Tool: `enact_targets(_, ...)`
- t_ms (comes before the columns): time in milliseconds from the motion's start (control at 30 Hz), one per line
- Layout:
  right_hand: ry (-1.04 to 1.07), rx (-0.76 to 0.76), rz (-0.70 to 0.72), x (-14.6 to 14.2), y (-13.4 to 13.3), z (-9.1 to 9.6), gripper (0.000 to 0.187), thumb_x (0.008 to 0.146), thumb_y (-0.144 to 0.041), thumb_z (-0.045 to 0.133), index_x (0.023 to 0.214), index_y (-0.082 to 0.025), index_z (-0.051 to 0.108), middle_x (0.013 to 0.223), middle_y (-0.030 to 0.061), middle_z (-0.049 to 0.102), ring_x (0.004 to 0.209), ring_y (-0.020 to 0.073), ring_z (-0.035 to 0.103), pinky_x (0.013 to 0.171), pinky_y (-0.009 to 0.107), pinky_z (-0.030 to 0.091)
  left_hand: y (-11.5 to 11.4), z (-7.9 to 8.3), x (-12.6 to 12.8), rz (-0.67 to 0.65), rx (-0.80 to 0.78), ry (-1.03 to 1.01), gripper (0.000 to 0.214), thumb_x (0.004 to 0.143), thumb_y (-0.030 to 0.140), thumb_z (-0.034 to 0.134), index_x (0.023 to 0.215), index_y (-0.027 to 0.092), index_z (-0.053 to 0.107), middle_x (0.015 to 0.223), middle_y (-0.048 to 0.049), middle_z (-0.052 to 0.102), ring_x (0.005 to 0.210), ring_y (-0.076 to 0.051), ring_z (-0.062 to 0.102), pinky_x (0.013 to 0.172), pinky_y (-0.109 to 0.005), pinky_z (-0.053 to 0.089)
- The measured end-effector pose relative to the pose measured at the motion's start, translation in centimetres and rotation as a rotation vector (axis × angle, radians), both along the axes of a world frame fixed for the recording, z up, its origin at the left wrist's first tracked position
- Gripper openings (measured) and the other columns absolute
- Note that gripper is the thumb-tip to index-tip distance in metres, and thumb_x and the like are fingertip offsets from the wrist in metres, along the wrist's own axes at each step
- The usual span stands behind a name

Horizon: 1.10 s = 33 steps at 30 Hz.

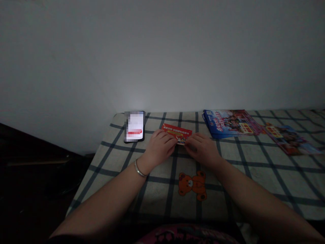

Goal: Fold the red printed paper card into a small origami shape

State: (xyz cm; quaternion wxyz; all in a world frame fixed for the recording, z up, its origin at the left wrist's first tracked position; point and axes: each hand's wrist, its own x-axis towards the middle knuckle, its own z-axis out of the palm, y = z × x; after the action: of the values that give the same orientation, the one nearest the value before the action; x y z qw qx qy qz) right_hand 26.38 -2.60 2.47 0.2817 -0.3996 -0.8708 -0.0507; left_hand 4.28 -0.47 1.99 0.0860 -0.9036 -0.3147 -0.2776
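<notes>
A small red printed leaflet lies near the middle of the table, with yellow and white lettering and little figures at its lower edge. My left hand, with a silver bangle at the wrist, is closed on the leaflet's left side, fingers curled over it. On the other side, my right hand pinches the lower right corner between thumb and fingers. Both hands rest low on the checked tablecloth. The fingers cover part of the leaflet's left and lower edges.
A lit phone lies left of my hands. Beyond my right hand is a pile of blue and pink flyers, with another flyer farther right. A grey wall borders the table's back. An orange bear picture decorates the cloth.
</notes>
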Motion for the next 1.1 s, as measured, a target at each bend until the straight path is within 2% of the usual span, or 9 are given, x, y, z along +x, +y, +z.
enact_targets(133, 0.032, -0.025, 0.079, -0.1, 0.1, -0.1, 0.007, 0.089, -0.02, 0.059, 0.088, -0.026, 0.063, 0.089, 0.0023, 0.072, 0.087, 0.0214, 0.063, 0.082, 0.038, 0.053, -0.1, -0.2, 0.5, -0.03, -0.001, 0.002, 0.007, 0.083, 0.015, 0.059, 0.086, 0.02, 0.062, 0.087, -0.0017, 0.068, 0.086, -0.02, 0.06, 0.093, -0.041, 0.042)
enact_targets(467, 0.127, -0.09, 0.133, 0.1, 0.0, -0.2, 0.009, 0.083, -0.015, 0.061, 0.086, -0.024, 0.061, 0.088, 0.0025, 0.071, 0.088, 0.0219, 0.063, 0.083, 0.039, 0.052, -0.2, 0.2, 0.3, 0.06, -0.011, 0.047, 0.006, 0.081, 0.015, 0.06, 0.085, 0.019, 0.061, 0.087, -0.0031, 0.068, 0.086, -0.021, 0.059, 0.092, -0.042, 0.043)
enact_targets(767, 0.26, -0.158, 0.129, 1.2, 0.1, 0.1, 0.01, 0.082, -0.014, 0.059, 0.083, -0.024, 0.058, 0.082, 0.0031, 0.068, 0.083, 0.0209, 0.062, 0.076, 0.037, 0.052, -0.1, 0.2, -0.1, 0.131, -0.002, 0.055, 0.005, 0.083, 0.016, 0.058, 0.086, 0.019, 0.061, 0.083, -0.004, 0.066, 0.083, -0.022, 0.058, 0.092, -0.044, 0.043)
enact_targets(967, 0.32, -0.228, 0.083, 1.9, 0.5, -0.3, 0.009, 0.081, -0.015, 0.059, 0.082, -0.024, 0.057, 0.082, 0.0032, 0.067, 0.082, 0.0213, 0.062, 0.078, 0.038, 0.051, 0.0, 0.3, -0.4, 0.18, 0.03, 0.077, 0.01, 0.082, 0.014, 0.059, 0.089, 0.019, 0.063, 0.085, -0.0062, 0.066, 0.086, -0.025, 0.058, 0.095, -0.047, 0.043)
enact_targets(1100, 0.34, -0.222, 0.085, 2.1, 0.5, -0.2, 0.009, 0.083, -0.015, 0.057, 0.085, -0.024, 0.057, 0.086, 0.0038, 0.067, 0.085, 0.0219, 0.062, 0.079, 0.039, 0.051, 0.1, 0.2, -0.6, 0.217, 0.018, 0.077, 0.007, 0.082, 0.015, 0.059, 0.086, 0.019, 0.062, 0.085, -0.0064, 0.065, 0.085, -0.025, 0.057, 0.094, -0.047, 0.043)
